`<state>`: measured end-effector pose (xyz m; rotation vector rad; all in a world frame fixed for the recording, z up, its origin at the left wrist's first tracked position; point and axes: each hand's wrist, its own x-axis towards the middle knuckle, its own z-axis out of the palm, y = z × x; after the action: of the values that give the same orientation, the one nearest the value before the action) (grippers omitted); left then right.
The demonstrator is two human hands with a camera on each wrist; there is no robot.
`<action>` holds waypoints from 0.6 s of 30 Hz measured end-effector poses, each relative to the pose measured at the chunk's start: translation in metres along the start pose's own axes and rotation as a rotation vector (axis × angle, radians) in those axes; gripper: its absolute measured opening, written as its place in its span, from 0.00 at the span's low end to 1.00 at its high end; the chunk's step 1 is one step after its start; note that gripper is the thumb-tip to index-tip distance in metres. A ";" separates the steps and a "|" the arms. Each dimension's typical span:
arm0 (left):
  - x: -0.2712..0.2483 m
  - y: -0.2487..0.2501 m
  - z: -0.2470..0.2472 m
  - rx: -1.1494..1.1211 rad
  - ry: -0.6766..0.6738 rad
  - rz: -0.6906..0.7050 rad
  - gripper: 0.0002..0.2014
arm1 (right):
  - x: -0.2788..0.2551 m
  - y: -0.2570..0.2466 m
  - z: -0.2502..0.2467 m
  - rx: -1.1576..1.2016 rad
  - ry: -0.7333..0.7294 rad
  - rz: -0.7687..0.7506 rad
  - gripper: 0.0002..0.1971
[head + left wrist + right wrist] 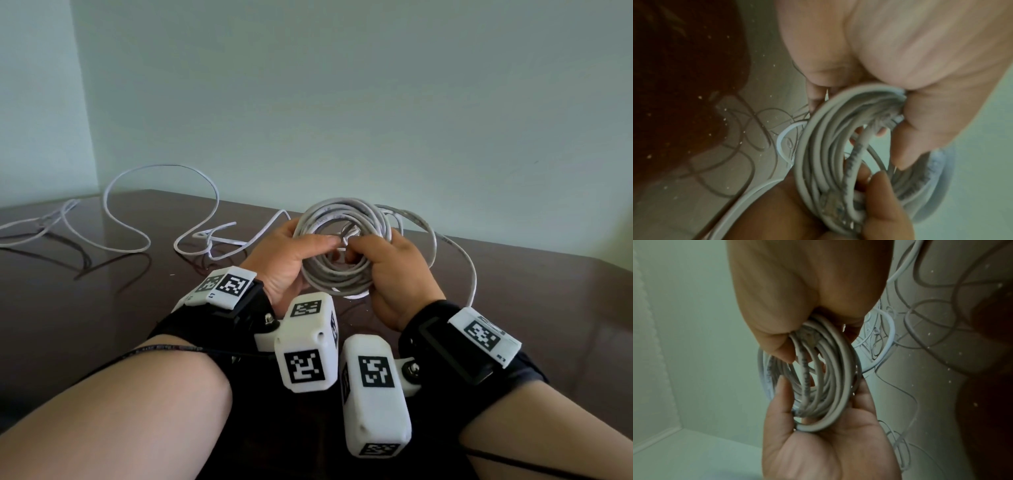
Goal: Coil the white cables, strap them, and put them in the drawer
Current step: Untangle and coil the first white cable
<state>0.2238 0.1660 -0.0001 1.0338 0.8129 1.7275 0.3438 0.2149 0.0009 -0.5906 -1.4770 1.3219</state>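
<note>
A coil of grey-white cable (342, 277) is held upright above the dark table, between both hands. My left hand (308, 246) grips its left side, thumb across the front and fingers behind. My right hand (376, 253) grips the right side, its thumb tucked inside the loops near a cable end. From the coil a loose tail (469, 270) arcs right and down to the table. In the left wrist view the coil (818, 154) shows a plug (830, 209) by the right hand's fingers (881, 186). In the right wrist view the coil (838, 378) lies in my left palm (828, 443).
A thin white cable (137, 219) sprawls in big loops over the dark glossy table (85, 308) at the left. More cable (37, 226) lies at the far left edge. A pale green wall (342, 102) stands right behind the table.
</note>
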 end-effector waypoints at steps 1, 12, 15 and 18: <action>-0.001 0.002 0.001 -0.003 -0.002 0.010 0.23 | -0.001 -0.001 0.000 0.018 -0.010 0.001 0.09; -0.003 -0.001 0.003 0.572 0.254 0.233 0.12 | 0.002 -0.006 -0.008 -0.181 0.065 -0.055 0.07; -0.004 0.002 0.003 0.516 0.226 0.197 0.04 | 0.002 -0.007 -0.006 -0.173 0.071 -0.061 0.09; -0.003 0.002 0.002 0.350 0.178 0.145 0.06 | 0.002 -0.005 -0.003 -0.154 0.049 -0.060 0.03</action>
<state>0.2254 0.1623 0.0009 1.2051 1.2113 1.8591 0.3476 0.2165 0.0059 -0.6680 -1.5534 1.1475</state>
